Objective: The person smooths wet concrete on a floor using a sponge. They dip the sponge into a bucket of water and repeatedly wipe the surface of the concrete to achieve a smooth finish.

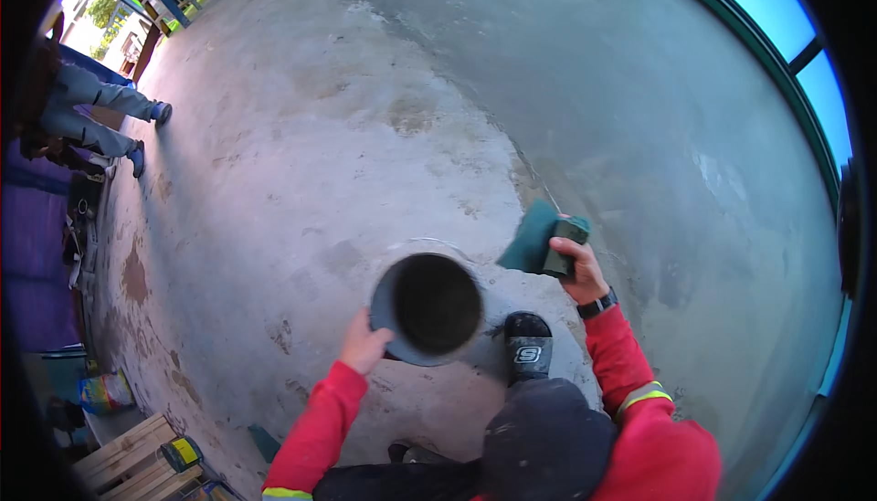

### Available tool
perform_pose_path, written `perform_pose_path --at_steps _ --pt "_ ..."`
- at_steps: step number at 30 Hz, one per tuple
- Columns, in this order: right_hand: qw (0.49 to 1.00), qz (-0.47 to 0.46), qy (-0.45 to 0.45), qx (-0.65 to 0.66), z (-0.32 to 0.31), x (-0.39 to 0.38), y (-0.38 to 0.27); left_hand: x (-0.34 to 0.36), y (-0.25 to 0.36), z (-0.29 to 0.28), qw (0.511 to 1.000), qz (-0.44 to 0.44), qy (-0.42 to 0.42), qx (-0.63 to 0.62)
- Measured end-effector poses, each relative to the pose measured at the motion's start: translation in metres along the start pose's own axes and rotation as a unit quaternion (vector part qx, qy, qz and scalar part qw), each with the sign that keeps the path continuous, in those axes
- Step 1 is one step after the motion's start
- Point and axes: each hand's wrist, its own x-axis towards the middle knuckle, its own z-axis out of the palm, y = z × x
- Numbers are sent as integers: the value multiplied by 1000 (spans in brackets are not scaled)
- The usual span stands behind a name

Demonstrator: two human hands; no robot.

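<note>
My left hand [365, 346] is closed on the near left rim of a round grey bucket [388, 295]. The bucket's inside is dark, and I cannot make out what it contains. My right hand [580, 268] is wrapped round a dark green block [566, 241], held above the floor to the right of the bucket. A flat teal piece [528, 238] sticks out to the left of the block. Whether the two are joined, I cannot tell.
Pale, patchy concrete floor [301, 154] meets a smoother, darker grey area [621, 108] on the right. My sandalled foot [528, 346] stands beside the bucket. Another person's legs [96, 108] show at the far left. A wooden pallet [132, 455] with a tin [181, 453] lies lower left.
</note>
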Motion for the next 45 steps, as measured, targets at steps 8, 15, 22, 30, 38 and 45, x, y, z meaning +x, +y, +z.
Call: perform_pose_path --at_steps 8,15,22,30,38,45 --pt "976 148 -47 152 29 72 46 -43 75 -41 970 -72 214 -91" --pt "995 26 18 99 92 93 49 -57 136 -67 953 -11 298 -51" --pt "975 -123 -183 -2 155 70 -5 25 160 -57 978 -42 193 64" --pt "644 -429 -187 -605 170 100 -9 130 167 -29 979 5 79 187" --pt "625 -344 -120 -690 205 61 9 169 190 -45 903 164 44 396" --pt "450 -334 -141 -816 229 52 48 194 179 -68 901 234 -38 364"
